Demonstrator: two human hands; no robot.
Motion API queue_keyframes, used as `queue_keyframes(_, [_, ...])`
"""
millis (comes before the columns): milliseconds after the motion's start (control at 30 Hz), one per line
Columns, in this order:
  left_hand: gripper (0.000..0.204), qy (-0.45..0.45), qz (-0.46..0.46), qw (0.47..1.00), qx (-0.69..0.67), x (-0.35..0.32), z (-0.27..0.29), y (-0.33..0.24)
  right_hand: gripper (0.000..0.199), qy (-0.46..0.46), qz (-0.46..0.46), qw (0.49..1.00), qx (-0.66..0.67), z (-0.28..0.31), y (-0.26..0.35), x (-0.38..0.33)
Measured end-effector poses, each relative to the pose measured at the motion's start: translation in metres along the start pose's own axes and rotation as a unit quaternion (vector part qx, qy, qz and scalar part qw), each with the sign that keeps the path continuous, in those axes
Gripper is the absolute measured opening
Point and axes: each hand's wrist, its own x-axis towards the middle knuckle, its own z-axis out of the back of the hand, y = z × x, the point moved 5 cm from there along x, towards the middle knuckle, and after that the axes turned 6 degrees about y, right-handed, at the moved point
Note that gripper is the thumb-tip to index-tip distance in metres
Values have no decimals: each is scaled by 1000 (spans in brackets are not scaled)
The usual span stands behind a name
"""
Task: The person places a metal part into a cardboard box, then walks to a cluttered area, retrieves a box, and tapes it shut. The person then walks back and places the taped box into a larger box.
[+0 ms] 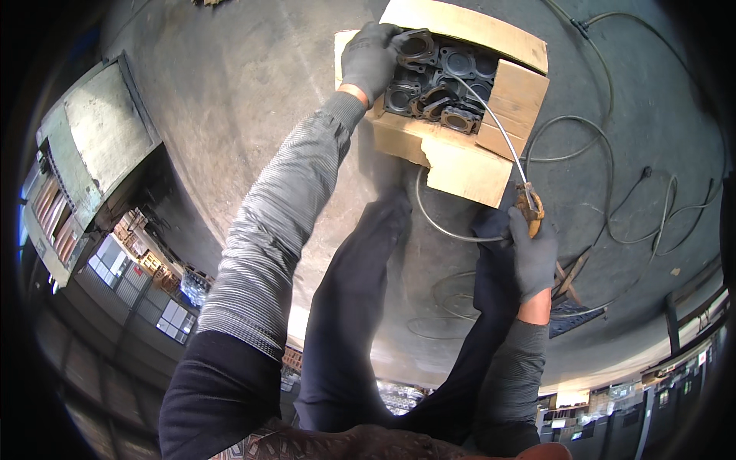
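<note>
An open cardboard box (pixel 464 165) stands on the floor in front of me, packed with several dark metal flanges (pixel 458 61) that have round openings. My left hand (pixel 369 60), in a dark grey glove, is at the box's left side with its fingers closed on the edge of a tilted flange (pixel 416 47). My right hand (pixel 533 253), gloved too, grips an air blow gun (pixel 530 208) with a worn yellow-brown body. The gun's long thin metal nozzle (pixel 500 129) reaches over the box flap, its tip above the flanges near the middle.
An air hose (pixel 448 232) curves across the floor by my feet, and more hose (pixel 611 184) lies in loops at the right. A greenish metal cabinet or machine (pixel 100 115) stands at the left. Dark wooden pieces (pixel 573 272) lie beyond my right hand.
</note>
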Motion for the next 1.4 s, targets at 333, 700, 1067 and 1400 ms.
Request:
queue_keyframes(333, [32,-22,309,822,-479,-180,22,5,34,-12,48,996,67,41,39,-96])
queue_keyframes(700, [39,-46,356,648,-672,-247,-15,-54,38,1,75,923,-377,17,93,-63])
queue_keyframes(1067, [37,-62,345,618,-703,-243,-24,-40,37,7,77,816,-573,-53,129,17])
queue_keyframes(1400, [55,-80,220,563,-793,-215,-4,-38,31,-57,6,966,-254,-2,127,-58])
